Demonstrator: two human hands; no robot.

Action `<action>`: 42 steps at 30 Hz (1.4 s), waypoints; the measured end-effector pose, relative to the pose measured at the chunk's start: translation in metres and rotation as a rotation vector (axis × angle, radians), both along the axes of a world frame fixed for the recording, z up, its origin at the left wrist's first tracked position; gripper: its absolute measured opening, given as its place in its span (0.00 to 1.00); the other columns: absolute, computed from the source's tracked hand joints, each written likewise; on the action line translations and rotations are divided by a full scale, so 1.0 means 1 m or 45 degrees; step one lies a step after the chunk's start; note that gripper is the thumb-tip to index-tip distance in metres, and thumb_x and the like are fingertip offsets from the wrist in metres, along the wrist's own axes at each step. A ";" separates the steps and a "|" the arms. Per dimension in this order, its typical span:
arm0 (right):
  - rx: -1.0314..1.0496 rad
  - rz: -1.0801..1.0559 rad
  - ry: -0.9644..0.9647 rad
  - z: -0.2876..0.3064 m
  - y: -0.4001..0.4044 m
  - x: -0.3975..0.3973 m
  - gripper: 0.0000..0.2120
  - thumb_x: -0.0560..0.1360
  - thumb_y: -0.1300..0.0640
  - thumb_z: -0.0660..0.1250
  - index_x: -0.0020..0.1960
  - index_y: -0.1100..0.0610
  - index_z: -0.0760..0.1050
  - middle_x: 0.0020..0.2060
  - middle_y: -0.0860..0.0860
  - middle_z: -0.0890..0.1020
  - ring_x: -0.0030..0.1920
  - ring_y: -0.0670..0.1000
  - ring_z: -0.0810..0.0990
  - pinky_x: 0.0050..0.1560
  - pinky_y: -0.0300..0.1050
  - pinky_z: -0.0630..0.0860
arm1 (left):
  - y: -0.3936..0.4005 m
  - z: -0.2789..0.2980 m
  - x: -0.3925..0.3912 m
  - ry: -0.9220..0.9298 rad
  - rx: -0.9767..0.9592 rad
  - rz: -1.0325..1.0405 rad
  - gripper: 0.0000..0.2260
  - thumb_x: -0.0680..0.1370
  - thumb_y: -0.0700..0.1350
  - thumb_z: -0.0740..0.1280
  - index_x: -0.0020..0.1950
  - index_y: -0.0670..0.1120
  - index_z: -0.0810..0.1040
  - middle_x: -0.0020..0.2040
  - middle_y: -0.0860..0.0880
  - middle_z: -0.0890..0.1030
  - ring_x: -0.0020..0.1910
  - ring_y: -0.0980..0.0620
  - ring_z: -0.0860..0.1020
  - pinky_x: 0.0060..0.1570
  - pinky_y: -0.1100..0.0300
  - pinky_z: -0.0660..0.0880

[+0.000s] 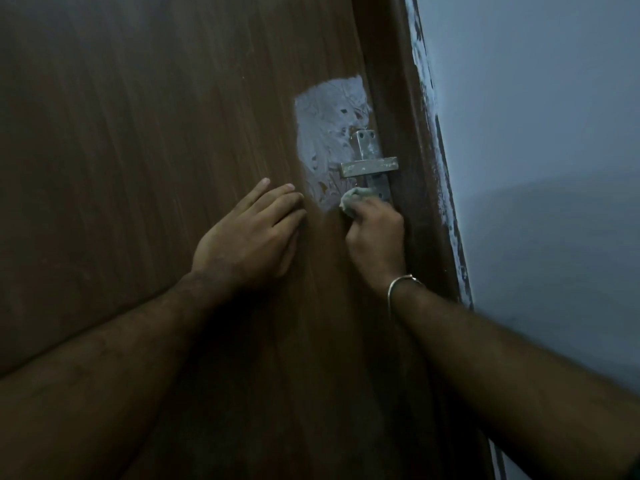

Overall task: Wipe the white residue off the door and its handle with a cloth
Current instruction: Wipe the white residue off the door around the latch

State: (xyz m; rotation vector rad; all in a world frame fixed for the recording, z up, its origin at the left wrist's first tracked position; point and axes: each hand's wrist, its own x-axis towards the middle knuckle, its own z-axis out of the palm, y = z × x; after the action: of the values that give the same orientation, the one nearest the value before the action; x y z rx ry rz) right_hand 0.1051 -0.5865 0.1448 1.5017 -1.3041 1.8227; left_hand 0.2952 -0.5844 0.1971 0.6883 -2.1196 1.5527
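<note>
A brown wooden door (156,150) fills most of the view. A smeared patch of white residue (325,123) covers it beside the metal handle (369,167), whose plate and lever also carry white specks. My right hand (375,233) is shut on a small bunched pale cloth (353,199) and presses it against the door just below the lever, at the patch's lower edge. My left hand (252,233) lies flat on the door to the left of the patch, fingers together and holding nothing.
The dark door frame (398,81) runs down the right of the handle, with white paint smears along its outer edge (427,84). Beyond it is a plain pale blue-grey wall (536,133). A metal bangle (403,285) circles my right wrist.
</note>
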 end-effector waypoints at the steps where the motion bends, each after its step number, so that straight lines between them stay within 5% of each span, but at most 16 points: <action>1: 0.002 -0.028 -0.033 0.002 0.001 0.006 0.15 0.75 0.69 0.61 0.56 0.61 0.81 0.54 0.57 0.83 0.56 0.56 0.78 0.61 0.46 0.73 | 0.000 0.000 0.000 0.002 0.001 -0.001 0.20 0.82 0.49 0.54 0.65 0.41 0.78 0.68 0.40 0.76 0.71 0.42 0.70 0.75 0.44 0.60; 5: -0.079 0.037 0.319 -0.013 0.005 0.015 0.14 0.73 0.71 0.64 0.55 0.62 0.82 0.53 0.57 0.83 0.53 0.56 0.79 0.58 0.49 0.76 | 0.002 0.001 0.001 -0.010 0.009 0.022 0.21 0.81 0.50 0.54 0.66 0.41 0.77 0.69 0.40 0.75 0.72 0.42 0.69 0.75 0.44 0.59; 8: -0.012 -0.011 -0.045 0.008 -0.002 -0.001 0.15 0.75 0.69 0.61 0.57 0.61 0.81 0.54 0.56 0.83 0.55 0.56 0.79 0.61 0.48 0.74 | 0.004 0.002 0.001 -0.020 0.034 0.058 0.22 0.81 0.51 0.52 0.67 0.42 0.76 0.70 0.41 0.74 0.73 0.43 0.68 0.75 0.45 0.59; 12: -0.109 0.017 0.352 -0.010 0.004 0.019 0.15 0.72 0.71 0.64 0.57 0.62 0.81 0.54 0.56 0.83 0.54 0.55 0.79 0.59 0.45 0.75 | 0.004 0.002 0.000 -0.012 0.035 0.060 0.22 0.81 0.51 0.52 0.67 0.42 0.76 0.69 0.40 0.75 0.72 0.43 0.69 0.75 0.45 0.60; 16: -0.026 -0.037 -0.018 0.013 -0.002 0.003 0.16 0.74 0.69 0.61 0.57 0.61 0.81 0.54 0.57 0.82 0.55 0.56 0.78 0.61 0.47 0.73 | 0.004 0.002 0.000 -0.017 0.043 0.060 0.22 0.81 0.51 0.52 0.67 0.42 0.77 0.69 0.41 0.75 0.72 0.43 0.69 0.75 0.45 0.59; 19: -0.106 -0.005 0.336 -0.003 0.002 0.017 0.15 0.73 0.70 0.63 0.57 0.61 0.81 0.54 0.57 0.83 0.55 0.55 0.78 0.59 0.45 0.74 | 0.004 0.003 0.000 -0.015 0.026 0.065 0.22 0.81 0.51 0.53 0.67 0.42 0.76 0.69 0.40 0.75 0.72 0.43 0.69 0.75 0.45 0.60; 23: -0.072 -0.018 0.026 0.013 -0.001 0.012 0.15 0.74 0.70 0.61 0.55 0.62 0.82 0.52 0.58 0.83 0.53 0.57 0.79 0.58 0.49 0.74 | 0.003 0.001 0.001 -0.007 0.024 0.056 0.21 0.81 0.50 0.54 0.67 0.42 0.76 0.69 0.40 0.75 0.72 0.43 0.69 0.75 0.44 0.60; 27: -0.099 0.012 0.329 0.005 0.004 0.017 0.16 0.74 0.70 0.63 0.58 0.62 0.81 0.55 0.57 0.83 0.55 0.56 0.79 0.59 0.49 0.75 | 0.002 0.001 0.000 0.005 0.023 0.025 0.21 0.81 0.50 0.54 0.67 0.41 0.76 0.68 0.40 0.76 0.71 0.42 0.70 0.74 0.44 0.62; 30: -0.057 -0.030 0.097 0.017 0.001 0.009 0.16 0.74 0.70 0.61 0.57 0.61 0.81 0.54 0.56 0.82 0.54 0.57 0.79 0.59 0.49 0.74 | 0.004 0.001 0.000 0.000 0.032 0.043 0.21 0.81 0.50 0.53 0.66 0.42 0.77 0.68 0.40 0.75 0.72 0.43 0.70 0.75 0.44 0.61; 33: -0.113 -0.014 0.332 0.006 0.003 0.017 0.16 0.73 0.70 0.63 0.58 0.61 0.81 0.54 0.56 0.83 0.54 0.55 0.79 0.58 0.46 0.74 | 0.007 0.002 0.000 -0.001 0.035 0.046 0.21 0.81 0.50 0.53 0.67 0.42 0.76 0.68 0.40 0.76 0.71 0.43 0.70 0.75 0.45 0.60; 37: -0.082 -0.018 0.058 0.021 -0.002 0.011 0.15 0.74 0.69 0.61 0.56 0.60 0.81 0.52 0.55 0.82 0.54 0.55 0.79 0.58 0.47 0.74 | 0.010 0.002 0.000 -0.004 0.059 0.071 0.23 0.81 0.51 0.52 0.68 0.42 0.75 0.70 0.41 0.74 0.73 0.43 0.69 0.75 0.46 0.59; 40: -0.141 -0.005 0.323 0.013 -0.001 0.026 0.15 0.74 0.70 0.63 0.57 0.61 0.81 0.54 0.55 0.83 0.56 0.54 0.78 0.61 0.44 0.73 | 0.011 0.002 0.000 0.037 0.072 0.050 0.22 0.80 0.50 0.54 0.70 0.42 0.74 0.70 0.40 0.74 0.73 0.43 0.68 0.76 0.47 0.58; 42: -0.126 0.015 0.205 0.020 -0.003 0.023 0.14 0.74 0.70 0.62 0.56 0.61 0.81 0.53 0.56 0.83 0.55 0.55 0.79 0.59 0.45 0.74 | 0.011 0.001 -0.001 0.042 0.066 0.039 0.22 0.80 0.49 0.54 0.67 0.40 0.76 0.69 0.39 0.74 0.72 0.42 0.69 0.75 0.46 0.59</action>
State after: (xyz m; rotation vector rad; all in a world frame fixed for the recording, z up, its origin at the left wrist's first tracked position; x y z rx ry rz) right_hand 0.1283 -0.5890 0.1645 1.5699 -1.1154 1.7078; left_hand 0.2945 -0.5738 0.1982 0.7624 -2.1411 1.4969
